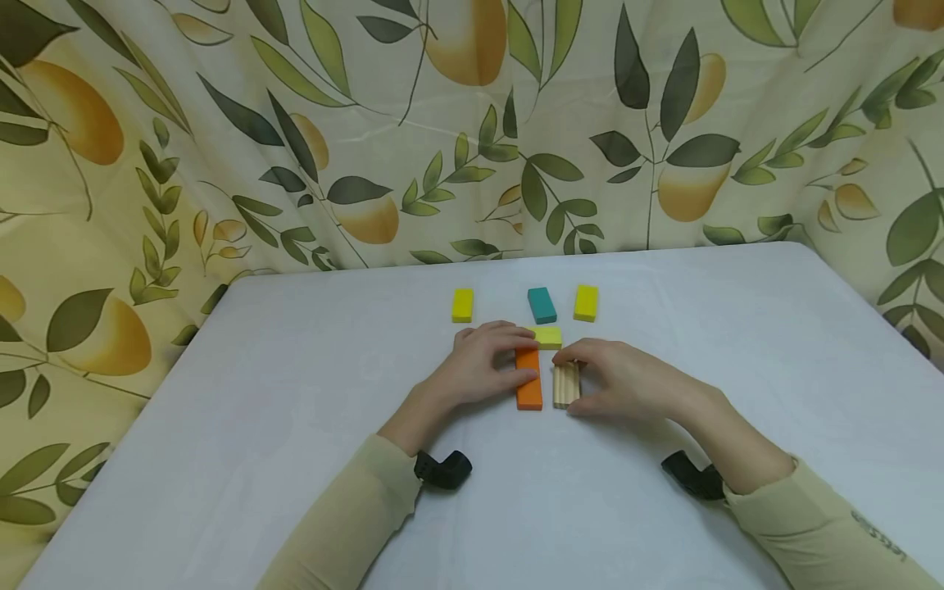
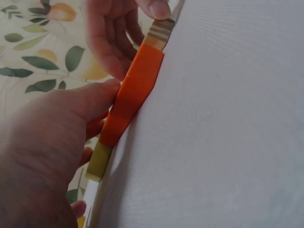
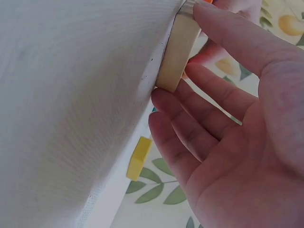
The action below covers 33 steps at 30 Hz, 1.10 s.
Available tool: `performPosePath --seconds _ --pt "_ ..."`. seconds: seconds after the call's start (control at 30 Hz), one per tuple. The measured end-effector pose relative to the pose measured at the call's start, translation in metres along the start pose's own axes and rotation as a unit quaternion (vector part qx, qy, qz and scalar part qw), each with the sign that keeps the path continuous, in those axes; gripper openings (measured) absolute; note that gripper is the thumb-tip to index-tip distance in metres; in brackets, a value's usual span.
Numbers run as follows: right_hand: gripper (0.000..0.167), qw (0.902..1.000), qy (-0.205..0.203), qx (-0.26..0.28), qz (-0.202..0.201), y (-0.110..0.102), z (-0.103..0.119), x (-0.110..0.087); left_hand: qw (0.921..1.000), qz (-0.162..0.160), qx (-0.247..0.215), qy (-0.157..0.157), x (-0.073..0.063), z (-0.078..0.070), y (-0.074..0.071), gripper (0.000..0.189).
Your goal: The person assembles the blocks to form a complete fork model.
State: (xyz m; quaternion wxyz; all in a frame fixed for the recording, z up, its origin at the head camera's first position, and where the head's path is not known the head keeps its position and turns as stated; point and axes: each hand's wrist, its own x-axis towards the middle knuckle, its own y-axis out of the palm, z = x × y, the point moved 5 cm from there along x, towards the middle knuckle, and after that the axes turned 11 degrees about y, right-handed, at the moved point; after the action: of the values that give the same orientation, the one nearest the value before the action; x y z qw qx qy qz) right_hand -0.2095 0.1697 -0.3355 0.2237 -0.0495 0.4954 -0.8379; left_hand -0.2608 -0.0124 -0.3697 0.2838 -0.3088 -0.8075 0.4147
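Note:
An orange block [image 1: 528, 389] lies lengthwise on the table, with a yellow-green block [image 1: 548, 338] crosswise at its far end. My left hand [image 1: 483, 360] is at the orange block's left side, its thumb touching that block and its fingertips reaching over the yellow-green one. Just right of the orange block is a bare-wood block [image 1: 566, 385] with a ridged top. My right hand [image 1: 634, 378] pinches this wooden block, thumb at the near end and forefinger at the far end. From the right wrist, the wooden block [image 3: 178, 52] shows a smooth side, thumb on its ridged face.
Beyond the hands, a yellow block [image 1: 462, 305], a teal block [image 1: 542, 305] and another yellow block [image 1: 586, 303] lie in a loose row. A white cloth covers the table [image 1: 295, 393]. Behind it hangs a fruit-and-leaf patterned curtain [image 1: 457, 197].

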Motion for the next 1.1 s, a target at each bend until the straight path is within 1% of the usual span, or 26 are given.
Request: performPosePath --seconds 0.17,0.4,0.6,0.97,1.1 --pt "0.049 1.0 -0.003 0.006 -0.006 -0.0002 -0.0012 -0.0021 0.9999 0.008 0.007 -0.005 0.0009 -0.0024 0.0016 0.042" --pt "0.05 0.9994 0.029 0.012 -0.014 -0.0018 -0.0011 -0.0012 0.9999 0.008 0.012 -0.007 0.0009 -0.0024 0.0005 0.04" --pt "0.051 0.9986 0.048 0.016 -0.01 -0.0022 -0.0025 -0.0007 0.9998 0.012 0.012 -0.013 0.0007 -0.0002 0.0018 0.042" --pt "0.051 0.9986 0.046 0.022 -0.013 -0.0035 -0.0018 0.0 0.9997 0.014 0.019 -0.004 0.0008 -0.0011 0.001 0.041" --pt "0.051 0.9989 0.037 0.02 -0.021 -0.0061 -0.0001 -0.0016 0.9997 0.012 0.023 0.0 0.0016 -0.0021 0.001 0.041"
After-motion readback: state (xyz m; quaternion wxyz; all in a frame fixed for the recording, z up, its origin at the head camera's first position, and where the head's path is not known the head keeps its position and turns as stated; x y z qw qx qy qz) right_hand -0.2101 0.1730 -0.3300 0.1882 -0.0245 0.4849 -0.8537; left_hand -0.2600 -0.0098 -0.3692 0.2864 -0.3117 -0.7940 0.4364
